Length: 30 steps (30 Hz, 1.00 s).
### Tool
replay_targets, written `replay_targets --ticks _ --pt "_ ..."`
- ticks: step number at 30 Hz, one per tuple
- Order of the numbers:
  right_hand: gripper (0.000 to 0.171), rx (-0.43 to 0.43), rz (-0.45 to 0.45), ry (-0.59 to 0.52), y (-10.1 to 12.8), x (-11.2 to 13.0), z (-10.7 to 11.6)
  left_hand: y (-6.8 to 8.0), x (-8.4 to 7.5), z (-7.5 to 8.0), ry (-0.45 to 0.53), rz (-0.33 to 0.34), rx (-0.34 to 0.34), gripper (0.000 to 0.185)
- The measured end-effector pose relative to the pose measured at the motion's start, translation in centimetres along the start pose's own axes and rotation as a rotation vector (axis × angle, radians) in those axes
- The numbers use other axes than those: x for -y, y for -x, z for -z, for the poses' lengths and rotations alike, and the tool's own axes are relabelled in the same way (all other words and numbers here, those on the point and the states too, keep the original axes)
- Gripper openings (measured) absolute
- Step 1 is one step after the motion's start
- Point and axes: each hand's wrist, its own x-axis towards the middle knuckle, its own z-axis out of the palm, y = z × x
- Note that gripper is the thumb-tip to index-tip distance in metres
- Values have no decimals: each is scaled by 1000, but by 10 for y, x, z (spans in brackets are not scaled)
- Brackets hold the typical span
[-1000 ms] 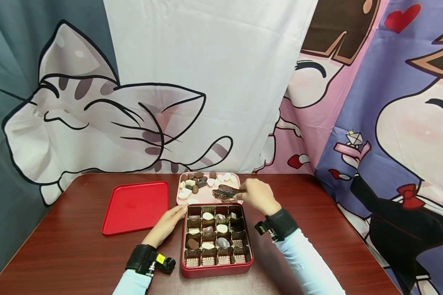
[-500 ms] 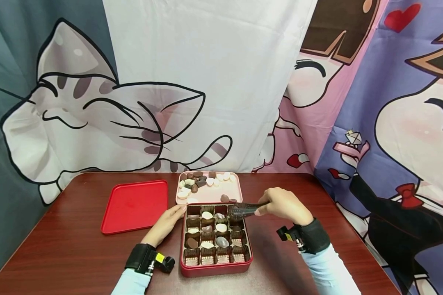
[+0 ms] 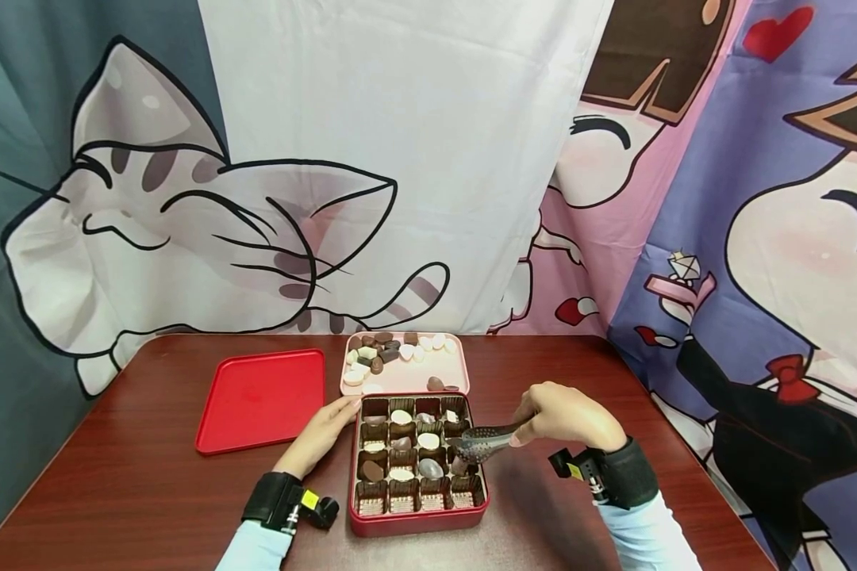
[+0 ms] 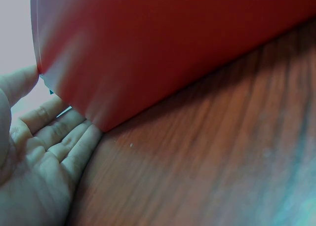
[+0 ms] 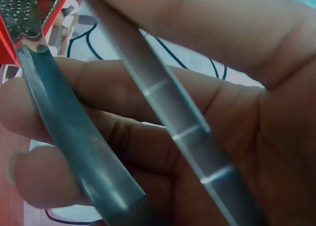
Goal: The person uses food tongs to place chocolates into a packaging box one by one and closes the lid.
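Observation:
A red box (image 3: 417,526) holds a gold divided insert, with brown, white and grey chocolate-like pieces in many of its compartments; the front row shows bare. My left hand (image 3: 321,432) touches the box's far left corner. In the left wrist view its fingers (image 4: 74,149) lie nearly straight against the red side, thumb by the rim. My right hand (image 3: 567,412) grips dark tongs (image 3: 482,442) with perforated heads, which hover over the box's right column, around the third row. Both tong arms run through the fingers in the right wrist view. Whether the heads hold a piece, I cannot tell.
A pink tray (image 3: 407,381) with several brown, dark and white pieces stands right behind the box. To the left lies a flat red lid (image 3: 260,400) on the brown wooden table (image 3: 114,492). A printed cloth (image 3: 414,159) hangs behind the table.
My right hand has carried the tongs from the pink tray, right and toward me, to the box's right column. A brown piece shows at the tray's front right. My left hand stays put.

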Motion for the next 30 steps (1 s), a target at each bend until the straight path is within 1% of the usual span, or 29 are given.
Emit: replay_targets --ticks 10,12,15,18,22,25,30 --pt "14 -19 27 -19 -3 -2 1 1 0 1 5 0 7 45" --pt "17 -38 30 -25 -5 -2 0 1 0 1 5 -3 10 45" --pt "22 -104 21 -39 -11 -2 -1 1 0 1 4 -5 11 45" --pt "28 -202 -13 -59 -20 -2 -2 1 0 1 7 -1 1 45" --pt "30 -323 -65 -61 -36 -4 -9 1 0 1 9 -7 3 45" --pt "30 -367 -89 -29 -52 -8 -19 1 0 1 0 -12 4 46" --pt "21 -381 -105 22 -79 -12 -34 0 1 0 -15 -13 1 46"
